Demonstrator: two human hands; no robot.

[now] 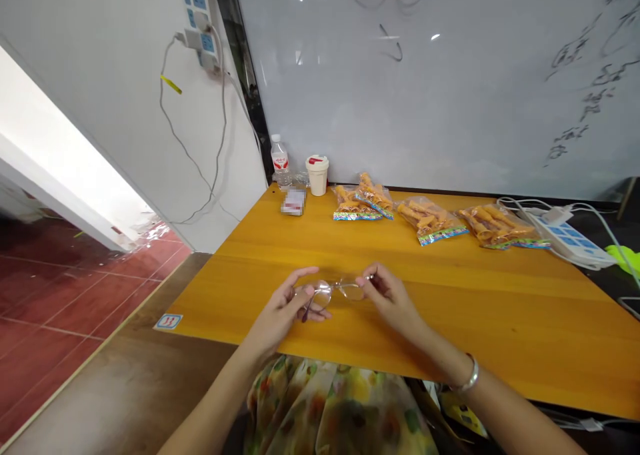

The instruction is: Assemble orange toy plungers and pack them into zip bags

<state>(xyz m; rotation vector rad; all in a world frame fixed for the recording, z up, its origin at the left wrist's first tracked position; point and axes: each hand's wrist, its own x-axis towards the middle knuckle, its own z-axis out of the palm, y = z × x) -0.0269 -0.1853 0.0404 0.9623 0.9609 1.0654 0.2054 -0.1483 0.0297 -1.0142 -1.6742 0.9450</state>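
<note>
Eyeglasses [324,293], left fingers [302,297] gripping one side, right fingers [374,293] the other

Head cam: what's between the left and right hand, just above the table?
A pair of eyeglasses, held at one end by the left hand, at the other by the right hand; the head view shows it.

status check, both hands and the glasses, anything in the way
Left hand, right hand: holding the glasses, one each side. Glasses over the table. Plastic bags and white cup farther back, out of the way.
</note>
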